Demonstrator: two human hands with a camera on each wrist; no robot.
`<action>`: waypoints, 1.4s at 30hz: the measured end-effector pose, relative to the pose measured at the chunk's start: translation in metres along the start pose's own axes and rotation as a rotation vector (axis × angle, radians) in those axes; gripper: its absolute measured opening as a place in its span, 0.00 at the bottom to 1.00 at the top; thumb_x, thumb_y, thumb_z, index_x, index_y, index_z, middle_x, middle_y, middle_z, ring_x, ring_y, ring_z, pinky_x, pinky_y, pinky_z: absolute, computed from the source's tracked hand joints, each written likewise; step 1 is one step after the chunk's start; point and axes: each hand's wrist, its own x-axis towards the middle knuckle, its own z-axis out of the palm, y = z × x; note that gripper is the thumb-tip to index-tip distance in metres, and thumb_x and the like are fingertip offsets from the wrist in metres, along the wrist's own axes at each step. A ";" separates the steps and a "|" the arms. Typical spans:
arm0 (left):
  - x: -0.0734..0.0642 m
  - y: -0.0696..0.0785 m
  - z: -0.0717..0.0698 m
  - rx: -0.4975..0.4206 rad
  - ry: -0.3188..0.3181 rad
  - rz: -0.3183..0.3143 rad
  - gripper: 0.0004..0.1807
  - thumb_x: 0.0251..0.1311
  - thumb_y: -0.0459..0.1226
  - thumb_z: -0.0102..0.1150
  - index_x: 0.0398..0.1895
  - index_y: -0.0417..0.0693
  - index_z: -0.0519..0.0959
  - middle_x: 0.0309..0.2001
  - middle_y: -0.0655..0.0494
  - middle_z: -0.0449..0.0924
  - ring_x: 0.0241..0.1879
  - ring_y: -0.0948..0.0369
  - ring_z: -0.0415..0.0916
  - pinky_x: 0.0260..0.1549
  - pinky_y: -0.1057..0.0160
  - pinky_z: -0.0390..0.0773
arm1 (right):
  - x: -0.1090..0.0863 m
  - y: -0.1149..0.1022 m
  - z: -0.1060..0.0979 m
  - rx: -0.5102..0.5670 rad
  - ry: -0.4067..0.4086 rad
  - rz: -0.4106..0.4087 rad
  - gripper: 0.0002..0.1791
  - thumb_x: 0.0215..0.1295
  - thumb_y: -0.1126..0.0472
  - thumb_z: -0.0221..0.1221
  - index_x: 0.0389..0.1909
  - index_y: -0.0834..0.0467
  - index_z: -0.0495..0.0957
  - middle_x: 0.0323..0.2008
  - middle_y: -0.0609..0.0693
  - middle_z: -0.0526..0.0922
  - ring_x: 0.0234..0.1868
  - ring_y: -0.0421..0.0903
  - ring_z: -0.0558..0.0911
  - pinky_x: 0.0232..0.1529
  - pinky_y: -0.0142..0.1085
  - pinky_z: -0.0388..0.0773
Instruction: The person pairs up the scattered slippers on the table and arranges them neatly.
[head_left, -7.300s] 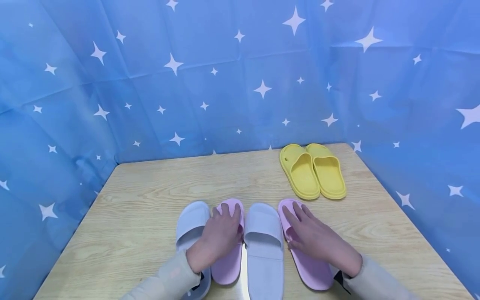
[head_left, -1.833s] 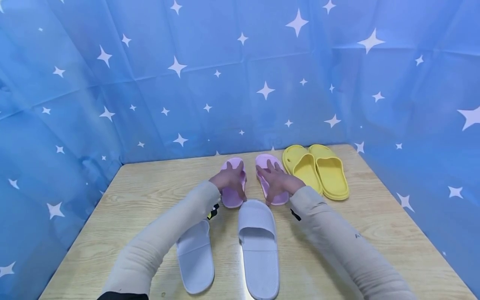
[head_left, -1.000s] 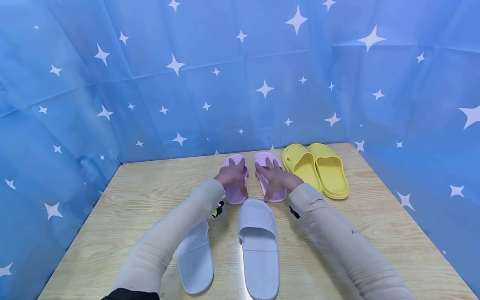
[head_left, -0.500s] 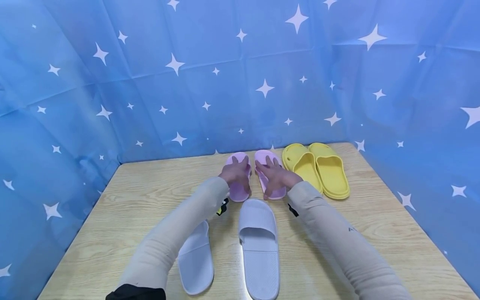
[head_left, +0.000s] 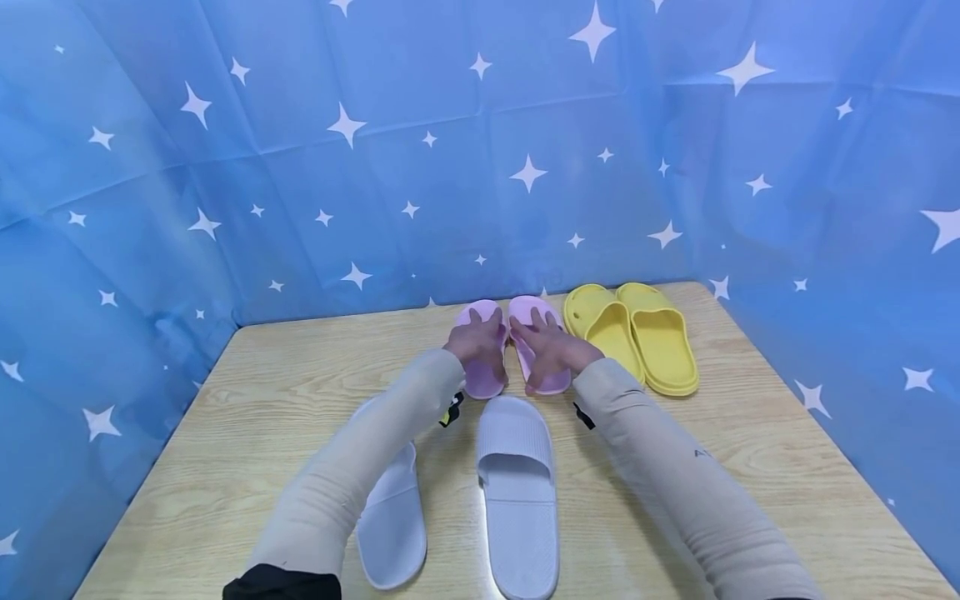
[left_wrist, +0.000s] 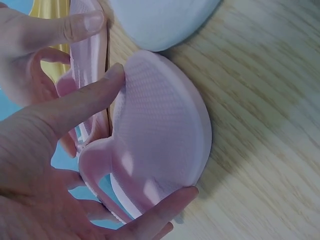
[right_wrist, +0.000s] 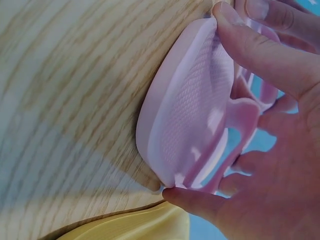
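Note:
Two pink slippers lie side by side at the back of the table, toes toward the backdrop. My left hand (head_left: 478, 343) spans the left pink slipper (left_wrist: 160, 115), its thumb on the inner edge and little finger on the outer edge, other fingers over the strap. In the same way my right hand (head_left: 553, 346) holds the right pink slipper (right_wrist: 190, 100) by both edges. A narrow gap separates the two slippers. The hands cover most of the straps in the head view.
A pair of yellow slippers (head_left: 663, 354) stands close right of the pink pair at the back edge. Nearer lie two pale grey-blue slippers, the right one (head_left: 521, 517) in full view and the left one (head_left: 392, 525) partly under my left sleeve. A starry blue cloth (head_left: 450, 208) hangs behind.
The pink slippers have gone from among the pale slippers to the table's back. Over the last second the left one slid right, narrowing the gap, and both edged slightly backward.

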 end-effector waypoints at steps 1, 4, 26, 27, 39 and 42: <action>0.000 0.001 0.000 0.005 0.001 0.000 0.71 0.33 0.45 0.80 0.77 0.68 0.37 0.78 0.42 0.29 0.72 0.35 0.49 0.57 0.39 0.71 | 0.000 0.000 0.000 -0.005 0.001 0.000 0.71 0.39 0.52 0.76 0.77 0.46 0.34 0.75 0.63 0.26 0.75 0.65 0.29 0.69 0.67 0.40; 0.002 0.003 -0.001 -0.001 -0.003 -0.007 0.72 0.33 0.45 0.81 0.77 0.69 0.37 0.78 0.43 0.29 0.72 0.36 0.47 0.58 0.39 0.70 | 0.002 0.001 -0.001 -0.012 -0.001 0.001 0.71 0.40 0.52 0.76 0.77 0.47 0.34 0.75 0.64 0.27 0.75 0.66 0.29 0.69 0.67 0.40; 0.005 0.007 0.007 -0.098 0.062 -0.049 0.71 0.28 0.43 0.83 0.76 0.72 0.43 0.78 0.46 0.35 0.71 0.37 0.47 0.54 0.35 0.71 | 0.007 0.007 0.004 -0.022 -0.025 0.025 0.72 0.40 0.48 0.76 0.77 0.43 0.31 0.75 0.62 0.23 0.75 0.65 0.27 0.69 0.67 0.39; 0.006 0.007 0.008 -0.108 0.063 -0.054 0.71 0.28 0.42 0.83 0.76 0.73 0.43 0.78 0.47 0.35 0.72 0.37 0.46 0.53 0.35 0.72 | 0.007 0.007 0.004 -0.022 -0.020 0.026 0.72 0.40 0.48 0.76 0.77 0.43 0.31 0.75 0.61 0.23 0.75 0.65 0.27 0.69 0.67 0.39; 0.005 0.001 0.006 -0.112 0.083 -0.030 0.71 0.27 0.45 0.83 0.76 0.74 0.44 0.78 0.49 0.37 0.71 0.38 0.49 0.52 0.37 0.74 | 0.006 0.002 0.001 -0.042 0.007 0.031 0.72 0.39 0.49 0.77 0.77 0.43 0.32 0.75 0.62 0.24 0.74 0.67 0.29 0.69 0.67 0.41; 0.003 0.002 0.005 -0.111 0.077 -0.029 0.71 0.28 0.45 0.83 0.76 0.74 0.44 0.78 0.49 0.35 0.71 0.37 0.47 0.53 0.36 0.73 | 0.006 0.000 0.000 -0.028 0.009 0.033 0.73 0.38 0.50 0.77 0.77 0.44 0.33 0.75 0.63 0.24 0.74 0.68 0.29 0.69 0.68 0.41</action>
